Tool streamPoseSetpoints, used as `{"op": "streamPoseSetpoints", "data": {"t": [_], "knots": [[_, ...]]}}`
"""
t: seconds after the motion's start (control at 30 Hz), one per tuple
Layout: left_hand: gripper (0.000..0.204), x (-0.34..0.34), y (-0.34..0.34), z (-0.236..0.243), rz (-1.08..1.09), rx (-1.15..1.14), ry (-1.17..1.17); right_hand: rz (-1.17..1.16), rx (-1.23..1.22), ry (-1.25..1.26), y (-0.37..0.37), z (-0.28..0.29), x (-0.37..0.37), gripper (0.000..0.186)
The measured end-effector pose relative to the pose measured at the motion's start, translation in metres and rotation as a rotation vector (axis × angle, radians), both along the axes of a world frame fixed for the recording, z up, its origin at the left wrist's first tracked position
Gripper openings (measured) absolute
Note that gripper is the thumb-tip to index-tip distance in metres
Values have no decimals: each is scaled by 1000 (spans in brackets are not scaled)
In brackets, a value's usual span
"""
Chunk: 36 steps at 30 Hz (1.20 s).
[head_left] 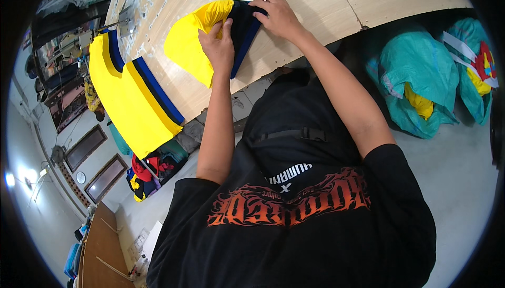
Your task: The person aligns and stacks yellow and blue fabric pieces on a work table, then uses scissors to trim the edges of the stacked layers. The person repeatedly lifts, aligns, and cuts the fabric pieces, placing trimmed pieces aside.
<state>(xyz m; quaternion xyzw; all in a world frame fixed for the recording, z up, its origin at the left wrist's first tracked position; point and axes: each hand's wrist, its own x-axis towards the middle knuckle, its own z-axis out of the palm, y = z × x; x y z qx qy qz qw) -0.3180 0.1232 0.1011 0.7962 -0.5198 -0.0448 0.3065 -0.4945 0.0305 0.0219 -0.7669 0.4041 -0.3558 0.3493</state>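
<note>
The left hand [217, 50] lies on the yellow part of a fabric piece [190, 40], thumb and fingers a little apart; whether it pinches a fold, I cannot tell. The right hand [277, 17] sits at the piece's far right corner with bent fingers touching the dark band, and its grip is likewise unclear. The piece, yellow on the left and dark with a blue edge on the right, lies near the edge of the pale wooden desk [321, 17]. To the left, a second yellow piece [131, 109] with a dark and blue strip hangs over the desk's edge. Beneath it is a heap of mixed clothes [155, 168]. On the right, below desk level, stands a green sack [415, 67] showing yellow cloth [418, 102], with another sack [470, 96] just beside it.
</note>
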Motion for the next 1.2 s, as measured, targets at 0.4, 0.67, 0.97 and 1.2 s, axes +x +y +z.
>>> {"op": "streamPoseSetpoints", "data": {"t": [0.4, 0.67, 0.97, 1.2], "knots": [[37, -5, -1, 6, 12, 7, -4, 232, 56, -54, -42, 15, 9, 22], [55, -12, -1, 8, -52, 5, -209, 365, 20, -11, -66, 23, 34, 23], [48, -14, 2, -8, 39, -53, -298, 189, 186, -204, -30, 38, 22, 22], [46, -13, 5, -8, 52, -87, -251, -4, -139, -38, 30, 19, 28, 40]]}}
